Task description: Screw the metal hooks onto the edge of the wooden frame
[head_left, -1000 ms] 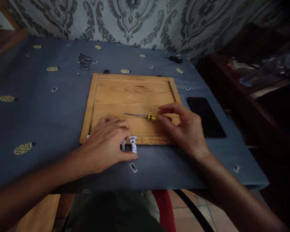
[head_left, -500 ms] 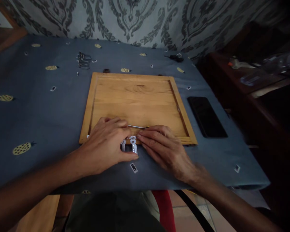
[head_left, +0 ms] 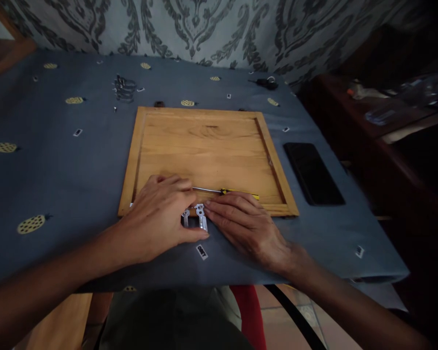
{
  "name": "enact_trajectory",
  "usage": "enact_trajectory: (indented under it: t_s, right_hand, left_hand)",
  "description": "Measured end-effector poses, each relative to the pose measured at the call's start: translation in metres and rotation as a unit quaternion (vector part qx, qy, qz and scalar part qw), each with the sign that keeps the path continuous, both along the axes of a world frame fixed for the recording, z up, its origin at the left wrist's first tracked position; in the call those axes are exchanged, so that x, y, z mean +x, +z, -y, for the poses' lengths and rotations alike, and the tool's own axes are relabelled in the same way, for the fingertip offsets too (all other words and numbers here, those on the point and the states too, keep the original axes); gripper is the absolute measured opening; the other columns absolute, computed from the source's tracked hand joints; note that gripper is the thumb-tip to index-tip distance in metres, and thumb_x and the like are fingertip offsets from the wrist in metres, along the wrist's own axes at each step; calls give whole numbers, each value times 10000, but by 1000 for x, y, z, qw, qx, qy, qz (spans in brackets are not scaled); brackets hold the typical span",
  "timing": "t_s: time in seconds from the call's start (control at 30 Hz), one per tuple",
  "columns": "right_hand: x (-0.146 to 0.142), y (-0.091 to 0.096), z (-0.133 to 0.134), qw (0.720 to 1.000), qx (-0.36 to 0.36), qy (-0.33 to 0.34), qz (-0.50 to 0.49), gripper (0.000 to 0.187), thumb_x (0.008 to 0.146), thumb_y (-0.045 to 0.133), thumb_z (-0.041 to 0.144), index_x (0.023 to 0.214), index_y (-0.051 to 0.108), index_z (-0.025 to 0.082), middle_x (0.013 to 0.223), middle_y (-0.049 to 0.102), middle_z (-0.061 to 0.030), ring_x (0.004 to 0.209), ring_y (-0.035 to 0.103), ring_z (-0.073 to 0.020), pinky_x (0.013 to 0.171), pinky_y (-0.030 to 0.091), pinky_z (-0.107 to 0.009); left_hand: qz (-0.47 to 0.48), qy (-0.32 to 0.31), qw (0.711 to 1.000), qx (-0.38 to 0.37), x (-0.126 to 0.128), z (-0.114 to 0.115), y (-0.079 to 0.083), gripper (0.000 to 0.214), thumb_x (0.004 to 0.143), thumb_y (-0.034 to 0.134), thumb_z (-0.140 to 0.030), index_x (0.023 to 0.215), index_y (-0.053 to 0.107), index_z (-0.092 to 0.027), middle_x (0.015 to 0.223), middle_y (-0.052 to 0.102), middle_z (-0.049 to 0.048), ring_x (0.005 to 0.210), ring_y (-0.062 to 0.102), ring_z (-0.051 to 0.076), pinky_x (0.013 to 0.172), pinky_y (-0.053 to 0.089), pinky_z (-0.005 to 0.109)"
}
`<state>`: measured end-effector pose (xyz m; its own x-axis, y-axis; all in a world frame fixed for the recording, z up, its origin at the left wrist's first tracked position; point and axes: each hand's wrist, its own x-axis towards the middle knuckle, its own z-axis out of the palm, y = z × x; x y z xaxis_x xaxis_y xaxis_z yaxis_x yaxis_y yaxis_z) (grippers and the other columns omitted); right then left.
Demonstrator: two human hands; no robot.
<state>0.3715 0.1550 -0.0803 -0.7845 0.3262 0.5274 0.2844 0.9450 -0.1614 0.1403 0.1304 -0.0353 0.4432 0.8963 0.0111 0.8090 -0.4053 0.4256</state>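
A framed wooden panel (head_left: 204,141) lies flat on the table before me. At its near edge my left hand (head_left: 160,211) grips a silver metal hinge (head_left: 201,216) between thumb and fingers, and part of the hinge is hidden beneath the hand. My right hand (head_left: 244,221) is closed, its fingers pressed together and the tips touching the hinge's right side; anything pinched there is hidden. Just beyond the knuckles a screwdriver (head_left: 224,191) with a yellow and black handle rests on the panel, its shaft tip covered by my left hand.
Several dark metal pieces (head_left: 124,88) lie at the back left, near a small screw (head_left: 115,109). To the panel's right is a black phone (head_left: 313,173). Keys (head_left: 265,83) lie at the far right. A patterned curtain (head_left: 193,29) hangs behind the blue tablecloth (head_left: 58,184).
The right hand's fingers have shifted slightly left and down at the hinge, showing more of the screwdriver handle. The left hand keeps its hold. The whole view has moved a little.
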Motion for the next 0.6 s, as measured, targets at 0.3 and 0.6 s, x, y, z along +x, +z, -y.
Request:
enact_trajectory:
  t_s: [0.3, 0.6]
  right_hand:
    - [-3, 0, -2, 1000, -11, 10, -21, 231, 1063, 502, 146, 1181, 697, 111, 1145, 794, -107, 1105, 692, -237, 922, 586, -431]
    - [-5, -1, -3, 999, -18, 15, -38, 244, 1064, 499, 130, 1216, 689, 132, 1126, 792, -110, 1094, 689, -228, 897, 611, -435]
  left_hand:
    - [-10, 3, 1000, -8, 0, -1, 2, 395, 732, 888, -506, 795, 678, -178, 815, 609, -2, 860, 606, 257, 802, 374, 407]
    - [-26, -1, 1000, -9, 1, -2, 1, 420, 731, 875, -555, 811, 689, -188, 844, 638, 18, 917, 613, 286, 811, 381, 410]
